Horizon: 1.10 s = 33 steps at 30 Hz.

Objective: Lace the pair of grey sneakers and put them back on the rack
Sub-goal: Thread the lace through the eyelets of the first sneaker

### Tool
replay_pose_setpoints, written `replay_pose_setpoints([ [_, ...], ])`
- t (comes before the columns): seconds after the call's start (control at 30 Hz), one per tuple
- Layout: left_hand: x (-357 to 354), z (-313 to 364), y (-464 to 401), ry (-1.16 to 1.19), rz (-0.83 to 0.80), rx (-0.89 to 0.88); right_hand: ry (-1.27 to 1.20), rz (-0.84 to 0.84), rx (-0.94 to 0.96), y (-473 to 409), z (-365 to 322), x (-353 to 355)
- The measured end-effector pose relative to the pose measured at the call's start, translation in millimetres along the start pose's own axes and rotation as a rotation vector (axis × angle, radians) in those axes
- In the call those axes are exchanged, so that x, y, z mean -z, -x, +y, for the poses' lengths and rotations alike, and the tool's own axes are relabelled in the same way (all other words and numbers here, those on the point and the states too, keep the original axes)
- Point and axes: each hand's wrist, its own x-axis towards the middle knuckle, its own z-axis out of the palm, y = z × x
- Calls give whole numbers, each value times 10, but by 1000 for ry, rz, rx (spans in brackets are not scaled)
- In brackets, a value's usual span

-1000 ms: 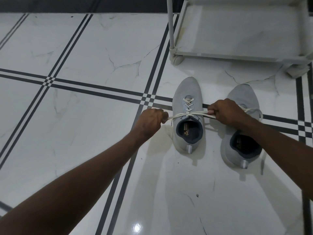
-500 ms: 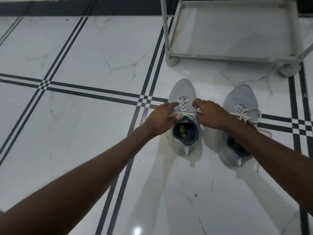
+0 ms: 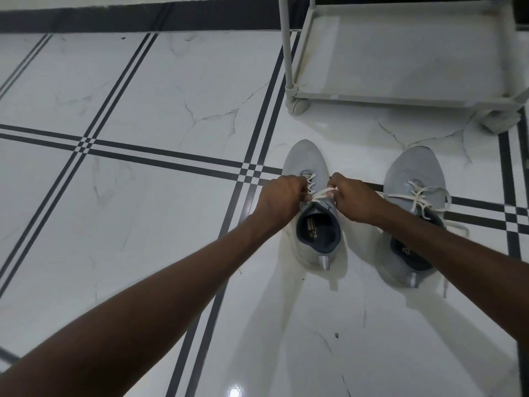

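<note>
Two grey sneakers stand side by side on the white tiled floor, toes pointing away from me. The left sneaker (image 3: 307, 164) has a white lace (image 3: 322, 193) crossed over its tongue. My left hand (image 3: 282, 196) pinches one end of that lace at the shoe's left side. My right hand (image 3: 353, 196) pinches the other end at the right side. The two hands sit close together over the shoe's throat. The right sneaker (image 3: 413, 170) stands apart with its white lace tied in a loose bow, partly hidden behind my right forearm.
A white shoe rack (image 3: 400, 98) stands just beyond the sneakers at the upper right, its lowest shelf bare and a round foot at its near left corner. A dark skirting band (image 3: 137, 18) runs along the far wall. Glossy tiles with dark stripe lines spread left.
A second ago my hands held the lace ends stretched wide apart. They have come together over the left sneaker's tongue, and the view has moved closer.
</note>
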Motion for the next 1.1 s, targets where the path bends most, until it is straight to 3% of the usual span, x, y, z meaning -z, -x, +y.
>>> replay_pose_setpoints([
  [0.13, 2, -39, 3, -264, -9, -107, 242, 45, 167, 15, -20, 33],
  [0.23, -15, -145, 33, -297, -55, -181, 538, 72, 334, 49, 49, 98],
  [0.37, -64, -280, 81, -325, -104, -232, 635, 83, 370, 87, 129, 108],
  [0.63, -84, -325, 89, -284, -107, -279, 686, 75, 411, 150, 167, 111],
  [0.77, -29, -357, 6, -227, -139, -310, 694, -11, 455, 206, 154, 178],
  [0.9, 123, -312, -173, -325, -44, -286, 661, -21, 329, 297, 244, 463],
  [1.1, 292, 519, -513, -51, -150, -301, 333, 147, 83, 753, 794, 907],
])
